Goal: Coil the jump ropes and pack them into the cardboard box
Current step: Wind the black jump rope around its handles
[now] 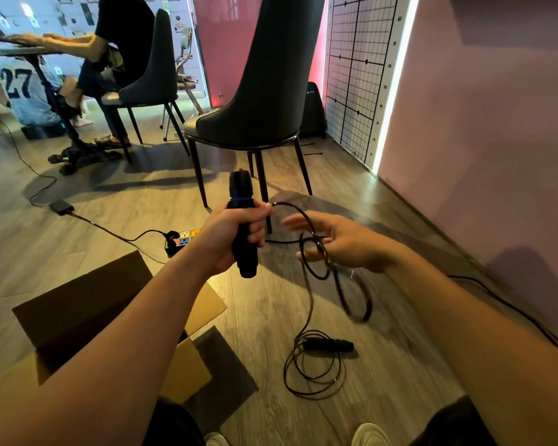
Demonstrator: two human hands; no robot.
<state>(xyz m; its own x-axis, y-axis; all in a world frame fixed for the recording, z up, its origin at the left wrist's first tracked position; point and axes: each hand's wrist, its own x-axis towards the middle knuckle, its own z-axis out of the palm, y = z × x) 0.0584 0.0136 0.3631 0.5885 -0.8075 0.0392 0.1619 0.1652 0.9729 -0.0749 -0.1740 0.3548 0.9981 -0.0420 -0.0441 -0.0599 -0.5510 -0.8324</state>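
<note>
My left hand point(236, 230) grips a black jump rope handle point(243, 220) with a blue ring, held upright above the floor. Its thin black cord point(306, 284) leaves my left thumb, arcs right and loops over the straight fingers of my right hand point(339, 243), which is spread flat. From there the cord drops in blurred loops to a loose pile on the wooden floor, where the second black handle point(331, 345) lies. The open cardboard box point(87, 304) stands at the lower left, under my left forearm.
A dark chair point(258, 91) stands just beyond my hands. A power strip point(182, 241) and black cables lie on the floor to the left. Another person sits on a chair at a desk at the far left. A pink wall runs along the right.
</note>
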